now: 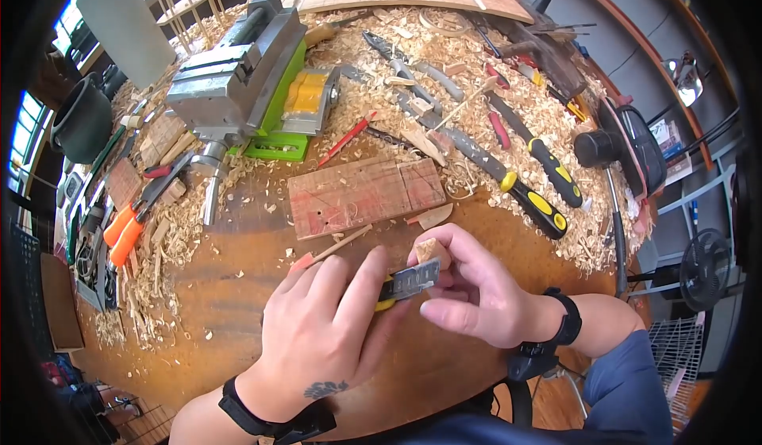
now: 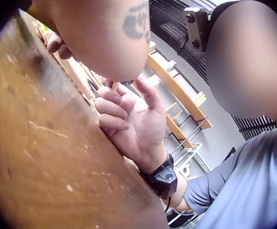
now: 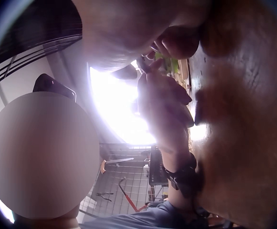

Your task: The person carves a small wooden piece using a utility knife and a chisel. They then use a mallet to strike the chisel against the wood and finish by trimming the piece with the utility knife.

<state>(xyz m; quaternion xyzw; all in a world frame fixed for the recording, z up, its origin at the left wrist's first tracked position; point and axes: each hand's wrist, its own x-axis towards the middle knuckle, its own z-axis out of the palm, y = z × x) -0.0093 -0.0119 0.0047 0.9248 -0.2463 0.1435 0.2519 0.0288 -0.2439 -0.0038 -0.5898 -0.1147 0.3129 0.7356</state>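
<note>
In the head view my left hand grips a yellow and black utility knife, its grey metal end pointing right. Facing it, my right hand pinches a small wood piece between thumb and fingers. The knife's metal end overlaps the lower part of this piece in the head view. The palm side of my right hand shows in the left wrist view, its fingers curled. In the right wrist view my left hand is dim against the glare, and the knife is mostly hidden.
Beyond the hands a reddish wooden board lies on the brown table. A metal vise stands at the back left. Chisels, a red pencil, a mallet and orange-handled pliers lie among wood shavings.
</note>
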